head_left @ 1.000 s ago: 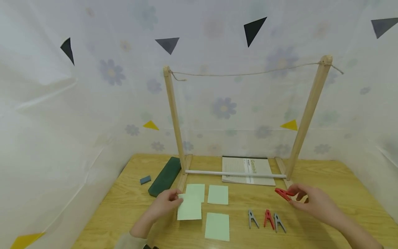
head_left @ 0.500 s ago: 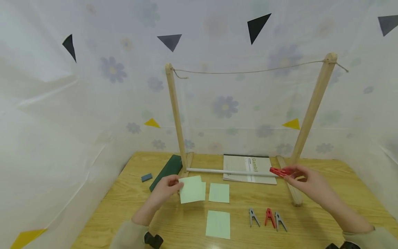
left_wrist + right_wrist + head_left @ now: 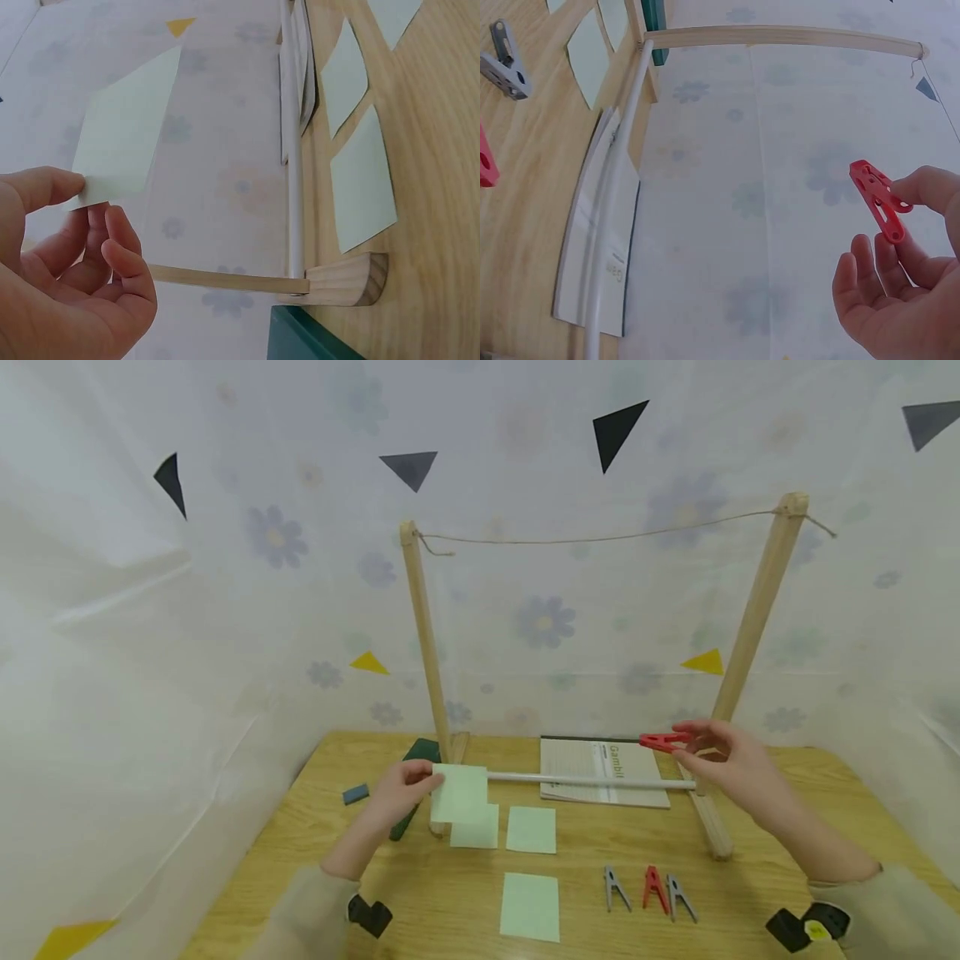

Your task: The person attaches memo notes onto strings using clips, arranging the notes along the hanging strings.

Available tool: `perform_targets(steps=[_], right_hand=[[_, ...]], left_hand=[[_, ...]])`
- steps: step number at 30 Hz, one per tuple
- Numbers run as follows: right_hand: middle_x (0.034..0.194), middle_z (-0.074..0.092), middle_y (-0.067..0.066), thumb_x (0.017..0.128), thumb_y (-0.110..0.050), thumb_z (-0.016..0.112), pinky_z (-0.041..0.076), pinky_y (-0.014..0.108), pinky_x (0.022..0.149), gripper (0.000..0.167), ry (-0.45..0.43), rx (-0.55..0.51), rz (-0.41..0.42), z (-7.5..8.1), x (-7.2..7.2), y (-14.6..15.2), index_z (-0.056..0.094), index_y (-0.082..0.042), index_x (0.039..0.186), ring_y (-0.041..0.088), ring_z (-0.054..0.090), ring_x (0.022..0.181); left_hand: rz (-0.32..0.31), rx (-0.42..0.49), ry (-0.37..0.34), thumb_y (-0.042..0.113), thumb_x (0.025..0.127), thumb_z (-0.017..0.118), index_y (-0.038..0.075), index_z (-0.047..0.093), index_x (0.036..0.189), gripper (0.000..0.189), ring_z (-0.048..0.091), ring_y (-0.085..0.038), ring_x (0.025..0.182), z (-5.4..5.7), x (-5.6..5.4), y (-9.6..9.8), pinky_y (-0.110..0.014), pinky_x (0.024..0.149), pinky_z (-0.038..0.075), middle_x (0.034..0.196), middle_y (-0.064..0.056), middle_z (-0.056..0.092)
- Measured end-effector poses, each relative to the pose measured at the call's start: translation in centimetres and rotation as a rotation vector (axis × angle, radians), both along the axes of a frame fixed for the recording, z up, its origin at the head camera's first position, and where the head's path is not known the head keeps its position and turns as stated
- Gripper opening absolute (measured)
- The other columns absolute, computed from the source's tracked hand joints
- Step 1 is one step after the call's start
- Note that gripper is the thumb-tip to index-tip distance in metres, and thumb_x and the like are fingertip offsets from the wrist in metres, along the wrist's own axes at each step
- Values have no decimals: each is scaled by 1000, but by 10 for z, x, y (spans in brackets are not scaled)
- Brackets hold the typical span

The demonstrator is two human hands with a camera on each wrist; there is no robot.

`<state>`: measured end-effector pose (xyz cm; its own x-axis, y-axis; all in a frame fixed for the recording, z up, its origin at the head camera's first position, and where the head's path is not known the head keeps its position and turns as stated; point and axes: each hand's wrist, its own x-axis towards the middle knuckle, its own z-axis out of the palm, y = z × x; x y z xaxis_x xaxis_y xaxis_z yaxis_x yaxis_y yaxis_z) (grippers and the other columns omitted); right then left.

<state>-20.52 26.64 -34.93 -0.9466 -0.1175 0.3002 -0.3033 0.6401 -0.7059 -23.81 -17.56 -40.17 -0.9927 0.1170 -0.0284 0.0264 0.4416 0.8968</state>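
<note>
My left hand point(image 3: 405, 789) pinches a pale green paper square point(image 3: 461, 795) at its left edge, raised above the table. The left wrist view shows thumb and fingertips on one corner of that sheet point(image 3: 127, 127). Over to the right, my right hand point(image 3: 731, 760) holds a red clothespin point(image 3: 663, 742) between thumb and fingers, in front of the frame's right post. In the right wrist view this clothespin point(image 3: 877, 201) is gripped by its handle end. A thin string point(image 3: 570, 541) runs between the tops of two wooden posts, well above both hands.
Three more green paper squares point(image 3: 531, 830) lie on the wooden table point(image 3: 600, 935). Right of them are two grey clothespins point(image 3: 617, 889) and a red one point(image 3: 655, 889). A notebook point(image 3: 577, 756) lies behind the white rod point(image 3: 525, 777). A dark green case point(image 3: 420, 752) and blue eraser point(image 3: 356, 793) sit left.
Both hands have risen from near the tabletop, the left with the paper square and the right with the red clothespin. The right hand has also shifted slightly left.
</note>
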Motion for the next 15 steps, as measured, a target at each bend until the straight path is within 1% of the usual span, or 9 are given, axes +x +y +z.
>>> perform_targets(steps=[3, 5, 10, 12, 15], right_hand=[[98, 62, -10, 95, -19, 68, 50, 10, 73, 37, 62, -5, 3, 10, -6, -4, 60, -3, 127, -9, 56, 86], [99, 62, -10, 95, -19, 68, 49, 8, 74, 37, 81, -11, 7, 16, -9, -7, 61, -4, 127, -9, 56, 86], [104, 61, -12, 96, -22, 67, 52, 11, 74, 39, 48, -65, 41, 30, -15, -18, 59, -6, 131, -8, 60, 89], [108, 62, -11, 96, -24, 66, 54, 14, 75, 40, 28, -79, 52, 36, -16, -23, 59, -8, 132, -7, 62, 90], [111, 64, -11, 97, -25, 65, 55, 16, 75, 41, 29, -74, 61, 44, -20, -29, 58, -9, 134, -7, 63, 90]], left_hand=[[25, 3, -4, 21, 98, 62, 4, 68, 113, 23, 59, -23, 105, 11, -2, -1, -44, 91, 50, 113, -10, 66], [28, 22, -22, 23, 99, 62, 4, 66, 117, 26, 58, -26, 111, 17, -3, -2, -47, 96, 49, 118, -12, 64], [26, 61, -33, 26, 99, 61, 2, 62, 125, 35, 55, -29, 118, 27, -6, -4, -49, 100, 47, 127, -15, 59], [21, 60, -22, 27, 99, 61, 2, 61, 128, 38, 54, -30, 121, 31, -8, -5, -49, 101, 46, 130, -16, 58], [13, 66, -5, 27, 99, 61, 2, 60, 131, 41, 53, -32, 124, 39, -12, -2, -51, 104, 45, 133, -18, 57]])
